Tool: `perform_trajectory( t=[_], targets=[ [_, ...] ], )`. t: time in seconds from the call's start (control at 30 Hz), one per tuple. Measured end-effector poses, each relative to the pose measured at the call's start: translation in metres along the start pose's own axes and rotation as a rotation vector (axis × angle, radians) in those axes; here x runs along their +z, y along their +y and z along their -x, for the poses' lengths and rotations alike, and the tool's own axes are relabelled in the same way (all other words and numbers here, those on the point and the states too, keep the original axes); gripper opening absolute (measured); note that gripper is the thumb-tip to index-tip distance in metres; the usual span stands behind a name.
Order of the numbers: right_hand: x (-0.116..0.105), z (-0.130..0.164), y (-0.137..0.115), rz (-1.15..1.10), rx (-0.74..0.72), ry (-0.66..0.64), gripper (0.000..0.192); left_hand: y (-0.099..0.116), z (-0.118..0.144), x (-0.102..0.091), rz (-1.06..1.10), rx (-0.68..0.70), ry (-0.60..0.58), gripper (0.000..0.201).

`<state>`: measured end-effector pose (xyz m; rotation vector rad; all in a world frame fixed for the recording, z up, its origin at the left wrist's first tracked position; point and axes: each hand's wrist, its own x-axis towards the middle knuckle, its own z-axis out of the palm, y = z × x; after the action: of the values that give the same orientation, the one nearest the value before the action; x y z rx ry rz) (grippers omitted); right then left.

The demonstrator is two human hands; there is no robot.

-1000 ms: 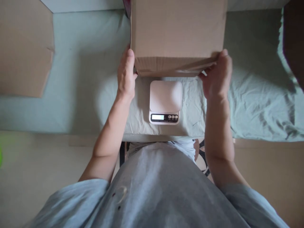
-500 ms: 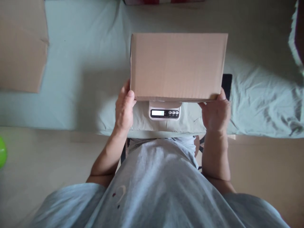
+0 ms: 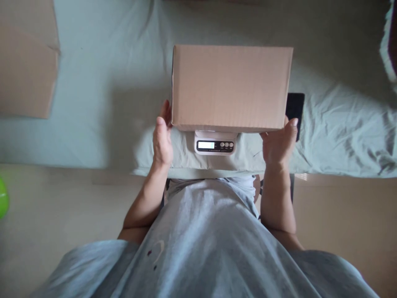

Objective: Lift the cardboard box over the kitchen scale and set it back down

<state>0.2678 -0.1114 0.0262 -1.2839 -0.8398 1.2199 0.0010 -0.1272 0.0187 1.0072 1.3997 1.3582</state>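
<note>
Two hands: left hand and right hand loosely touching the box's near corners (fingers open, not gripping)
Box: cardboard box on white scale

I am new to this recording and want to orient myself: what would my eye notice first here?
A closed cardboard box sits in the middle, over a white scale whose display peeks out below. The left hand and right hand flank its near corners. A dark phone-like slab lies at its right.
</note>
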Motion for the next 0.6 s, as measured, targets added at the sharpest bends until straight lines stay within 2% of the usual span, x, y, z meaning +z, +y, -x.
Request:
perform_trajectory(
  t=[0.1, 0.2, 0.3, 0.6],
  targets=[
    [-0.007, -0.005, 0.017, -0.01, 0.042, 0.024, 0.049, -0.017, -0.008, -0.012, 0.018, -0.168, 0.027, 0.062],
    [-0.016, -0.008, 0.031, -0.007, 0.034, 0.06, 0.039, -0.027, -0.013, -0.024, 0.05, -0.297, 0.052, 0.059],
    [-0.02, -0.01, 0.036, 0.001, 0.0, 0.053, 0.034, -0.029, -0.016, -0.027, 0.084, -0.302, 0.064, 0.056],
    [-0.02, -0.008, 0.032, 0.004, 0.003, 0.045, 0.037, -0.017, -0.011, -0.011, 0.105, -0.204, -0.019, 0.061]
  ],
)
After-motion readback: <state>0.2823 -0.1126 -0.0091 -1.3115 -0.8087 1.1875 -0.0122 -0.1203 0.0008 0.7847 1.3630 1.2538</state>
